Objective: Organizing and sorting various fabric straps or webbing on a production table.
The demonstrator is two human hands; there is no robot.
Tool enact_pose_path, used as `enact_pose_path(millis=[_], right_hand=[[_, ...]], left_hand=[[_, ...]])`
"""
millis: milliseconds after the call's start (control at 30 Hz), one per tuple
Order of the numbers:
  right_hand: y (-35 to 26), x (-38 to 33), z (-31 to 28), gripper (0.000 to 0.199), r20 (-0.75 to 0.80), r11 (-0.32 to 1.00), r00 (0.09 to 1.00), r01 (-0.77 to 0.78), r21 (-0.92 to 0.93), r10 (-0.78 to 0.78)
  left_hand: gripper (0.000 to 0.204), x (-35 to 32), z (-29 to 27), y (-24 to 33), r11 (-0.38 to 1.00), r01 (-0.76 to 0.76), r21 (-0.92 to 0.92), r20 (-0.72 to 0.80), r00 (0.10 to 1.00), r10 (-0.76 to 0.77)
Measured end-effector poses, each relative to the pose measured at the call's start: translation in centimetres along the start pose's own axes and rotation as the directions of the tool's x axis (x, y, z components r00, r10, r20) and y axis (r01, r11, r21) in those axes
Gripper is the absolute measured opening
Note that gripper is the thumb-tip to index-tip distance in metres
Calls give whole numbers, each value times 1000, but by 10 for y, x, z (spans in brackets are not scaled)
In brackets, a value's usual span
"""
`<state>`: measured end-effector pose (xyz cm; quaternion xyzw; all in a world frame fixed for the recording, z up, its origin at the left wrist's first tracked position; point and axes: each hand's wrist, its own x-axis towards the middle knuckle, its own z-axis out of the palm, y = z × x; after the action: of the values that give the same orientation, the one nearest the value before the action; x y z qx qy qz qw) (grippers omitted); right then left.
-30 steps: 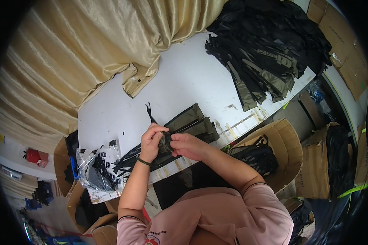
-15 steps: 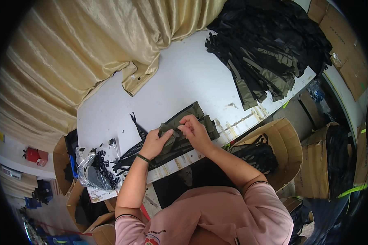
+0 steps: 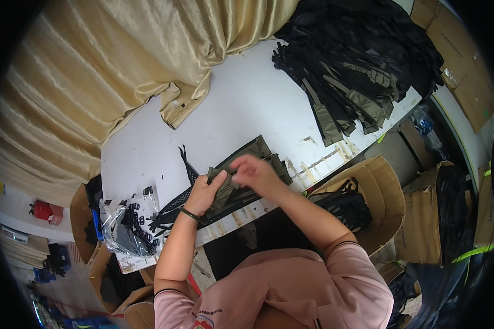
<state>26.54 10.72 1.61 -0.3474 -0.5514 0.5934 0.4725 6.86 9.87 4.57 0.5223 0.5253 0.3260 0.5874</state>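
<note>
An olive-and-black fabric piece [image 3: 258,147] with black mesh and thin straps lies along the near edge of the white table [image 3: 225,104]. My left hand [image 3: 204,193] is closed on its olive edge, thumb on top. Just above the same fabric, close to the left fingertips, hovers my right hand [image 3: 253,174]. Its fingers are curled and smeared by motion, so I cannot tell whether they hold anything. Left of my left wrist, a clear plastic bag [image 3: 115,225] holds dark parts, with black plastic buckles [image 3: 134,216] spilling beside it.
Similar olive and black pieces [image 3: 340,98] are heaped at the table's far right. A gold curtain [image 3: 121,55] drapes over the back left. Below the right edge stands an open cardboard box [image 3: 387,203] with black straps and fabric; more boxes stand right and lower left.
My right hand has pulled slightly left and blurred over the fabric. My left hand keeps its grip on the olive edge, and the view has shifted a little.
</note>
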Motion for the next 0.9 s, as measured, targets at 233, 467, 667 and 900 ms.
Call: enact_pose_path(millis=[233,467,667,900], right_hand=[[-14,-1,9,36,151,960,985,116,-257,-79],[-7,-8,15,23,10,933,1000,11,-360,-8],[-1,-7,1,18,-91,986,989,105,-133,-118],[-9,-13,-71,21,-425,992,905,21,121,33]], left_hand=[[34,-1,-7,-3,999,-26,41,52,998,24],[25,-1,-15,-17,981,-184,54,67,981,180],[27,-7,-22,-26,849,-419,323,149,908,391],[21,-31,-113,-41,737,-203,645,36,971,237]])
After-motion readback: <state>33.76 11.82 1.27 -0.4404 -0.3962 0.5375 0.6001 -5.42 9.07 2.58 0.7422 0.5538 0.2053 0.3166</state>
